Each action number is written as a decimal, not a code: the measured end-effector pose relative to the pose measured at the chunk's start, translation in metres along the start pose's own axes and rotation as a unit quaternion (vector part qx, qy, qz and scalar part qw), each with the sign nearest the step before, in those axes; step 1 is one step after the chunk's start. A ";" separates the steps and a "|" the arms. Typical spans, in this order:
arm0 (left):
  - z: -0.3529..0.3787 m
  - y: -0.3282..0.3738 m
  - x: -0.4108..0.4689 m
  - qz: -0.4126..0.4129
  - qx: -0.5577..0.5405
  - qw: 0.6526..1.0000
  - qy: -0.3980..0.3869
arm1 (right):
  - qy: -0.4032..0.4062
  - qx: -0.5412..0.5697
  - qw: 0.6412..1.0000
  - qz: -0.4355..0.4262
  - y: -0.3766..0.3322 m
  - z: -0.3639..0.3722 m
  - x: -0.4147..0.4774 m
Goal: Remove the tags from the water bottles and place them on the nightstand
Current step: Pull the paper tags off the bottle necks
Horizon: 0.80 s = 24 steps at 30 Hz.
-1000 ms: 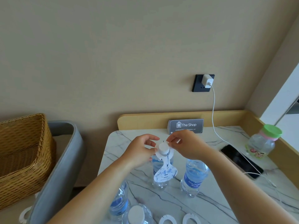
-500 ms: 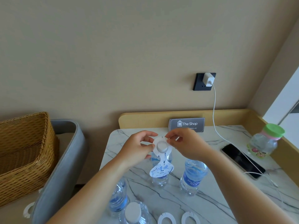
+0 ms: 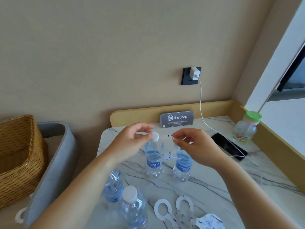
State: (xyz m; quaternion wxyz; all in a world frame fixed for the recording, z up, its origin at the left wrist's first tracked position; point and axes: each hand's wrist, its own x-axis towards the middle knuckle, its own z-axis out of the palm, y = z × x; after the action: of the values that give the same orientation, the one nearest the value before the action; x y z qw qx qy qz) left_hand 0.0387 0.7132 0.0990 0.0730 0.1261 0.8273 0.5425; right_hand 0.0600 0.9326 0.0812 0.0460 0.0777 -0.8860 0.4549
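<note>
Several Aquafina water bottles stand on the marble nightstand (image 3: 206, 184). My left hand (image 3: 132, 142) pinches the neck of the middle bottle (image 3: 153, 159) just below its white cap. My right hand (image 3: 194, 146) holds a white paper tag (image 3: 168, 146) with blue print, which is off the cap and hangs to the right of that bottle, blurred. A second bottle (image 3: 182, 167) stands behind the tag. Two more bottles (image 3: 132, 207) stand near the front left. Two loose tags (image 3: 175, 212) lie flat at the front edge.
A dark phone (image 3: 228, 146) on a white charging cable lies at the right, beside a green-capped bottle (image 3: 246, 128). A "The Shop" sign (image 3: 177, 119) stands at the back. A wicker basket (image 3: 18, 156) and a grey armchair edge (image 3: 54, 166) are at the left.
The tag's ring was around the bottle's cap and neck; my right hand has lifted it off and moved it to the right. My left hand has stayed at the cap.
</note>
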 end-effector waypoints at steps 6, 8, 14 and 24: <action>0.014 0.019 -0.021 0.029 -0.006 0.999 -0.017 | -0.023 0.041 0.998 0.037 0.019 -0.006 -0.048; 0.024 0.024 -0.028 0.032 -0.004 0.999 -0.010 | -0.040 0.055 0.996 0.057 0.029 -0.007 -0.063; 0.066 0.036 -0.059 0.026 0.010 1.000 0.008 | -0.083 0.110 0.981 0.133 0.066 -0.018 -0.105; 0.147 -0.010 -0.116 -0.076 -0.021 0.997 0.010 | -0.099 0.109 0.957 0.251 0.140 -0.006 -0.140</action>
State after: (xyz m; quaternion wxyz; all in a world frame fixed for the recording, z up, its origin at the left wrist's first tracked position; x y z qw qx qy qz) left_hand 0.1869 0.8056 0.0290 0.1090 0.0557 0.8239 0.5533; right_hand 0.1731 1.0316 -0.0485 -0.1661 -0.0983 -0.8221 0.5356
